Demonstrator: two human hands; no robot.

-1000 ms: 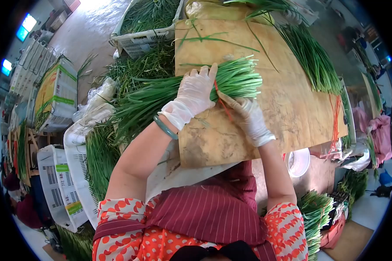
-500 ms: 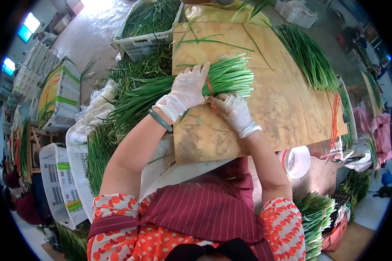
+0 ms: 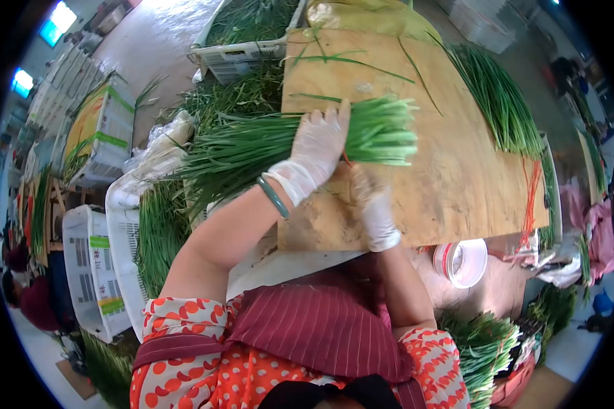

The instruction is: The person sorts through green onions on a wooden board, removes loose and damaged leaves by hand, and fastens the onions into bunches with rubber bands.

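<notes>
A thick bunch of green garlic chives lies across the left part of the wooden board, its pale cut ends pointing right. My left hand, in a whitish glove, wraps over the top of the bunch and presses it down. A red tie runs round the bunch just right of that hand. Just below the bunch, my gloved right hand is closed at the end of the tie, its fingers smeared by motion. Several loose chive leaves lie on the board's far part.
Another chive bunch lies along the board's right edge, with red ties hanging below it. A white crate of greens stands behind, and more white crates stand at left. A clear tub sits below the board's front edge.
My right hand has moved down toward my body, drawing away from the bunch's underside. My left hand stays on the bunch. The whole view has shifted slightly.
</notes>
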